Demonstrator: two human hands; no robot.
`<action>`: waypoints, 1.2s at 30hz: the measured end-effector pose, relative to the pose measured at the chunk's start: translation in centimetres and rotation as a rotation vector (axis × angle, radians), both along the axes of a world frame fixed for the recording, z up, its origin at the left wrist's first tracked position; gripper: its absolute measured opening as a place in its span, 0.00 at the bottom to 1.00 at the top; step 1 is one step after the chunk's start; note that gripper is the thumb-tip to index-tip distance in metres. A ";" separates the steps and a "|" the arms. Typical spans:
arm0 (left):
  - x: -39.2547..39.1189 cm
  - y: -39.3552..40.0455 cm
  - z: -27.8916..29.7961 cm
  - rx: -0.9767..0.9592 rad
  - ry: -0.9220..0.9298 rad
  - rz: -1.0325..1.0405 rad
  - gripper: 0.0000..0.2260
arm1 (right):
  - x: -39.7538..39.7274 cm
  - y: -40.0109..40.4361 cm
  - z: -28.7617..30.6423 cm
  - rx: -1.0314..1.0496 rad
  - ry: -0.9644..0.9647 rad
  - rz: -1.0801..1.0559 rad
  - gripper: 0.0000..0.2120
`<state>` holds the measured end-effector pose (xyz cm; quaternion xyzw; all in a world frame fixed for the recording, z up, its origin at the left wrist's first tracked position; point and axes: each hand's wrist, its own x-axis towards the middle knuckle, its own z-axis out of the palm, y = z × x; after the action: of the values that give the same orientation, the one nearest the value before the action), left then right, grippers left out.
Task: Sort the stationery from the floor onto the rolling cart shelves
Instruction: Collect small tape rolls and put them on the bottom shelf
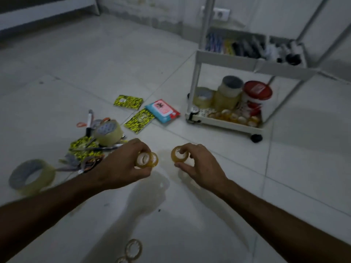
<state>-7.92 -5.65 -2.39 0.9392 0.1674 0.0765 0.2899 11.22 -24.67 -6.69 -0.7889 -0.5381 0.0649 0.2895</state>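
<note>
Both hands have a grip on small tape rolls. Left hand (121, 164) pinches two little clear rolls (146, 160) side by side between thumb and curled fingers. Right hand (197, 164) pinches one little roll (179, 154) the same way, with a finger poked into its hole. Both are held just above the floor (95, 57), well apart from the rolling cart (226, 122).

I think the job is about half done. The cart's bottom shelf already holds big tape rolls (222, 95), a red-lidded tub (257, 92) and a row of little tape rolls (235, 116) along its front edge. The shelf above (237, 59) holds pens and markers in rows, though they look blurry. The three little rolls in the hands likely go with the row on the bottom shelf.

Lots is left on the floor. A pile (91, 145) of pens, scissors and yellow-black packs sits by the left arm, with a big tape roll (109, 132) on top. Another big roll (32, 175) lies alone further left. Two yellow-black packs (133, 111) and a red and blue pack (163, 111) lie between the pile and the cart. More little rolls (133, 247) lie near the person, at the bottom of the view.

The floor is pale tile with thin lines. The room is dim. A wall socket (220, 14) sits behind the cart.
</note>
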 end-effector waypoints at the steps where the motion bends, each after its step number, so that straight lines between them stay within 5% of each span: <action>1: 1.5 -0.2 0.7 -0.018 -0.005 -0.010 0.17 | 1.4 -0.6 0.7 -0.002 0.005 -0.057 0.17; 15: 17.2 -1.9 5.2 0.031 0.107 -0.144 0.17 | 20.7 -2.1 0.2 0.127 0.189 -0.744 0.09; 25: 24.9 -1.9 1.1 -0.020 0.123 -0.124 0.17 | 23.6 -1.6 -5.1 0.083 0.107 -0.906 0.16; 30: 26.9 -2.5 0.1 -0.058 0.075 -0.129 0.13 | 23.2 -2.3 -5.6 0.101 0.071 -0.815 0.22; 36: 29.0 -2.5 -0.8 -0.127 0.017 -0.099 0.13 | 20.2 -3.2 -3.8 0.329 0.033 -0.720 0.12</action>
<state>21.12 -8.14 -3.20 0.9265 0.1280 0.0432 0.3511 31.44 -27.83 -10.53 -0.8690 -0.2256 -0.1154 0.4249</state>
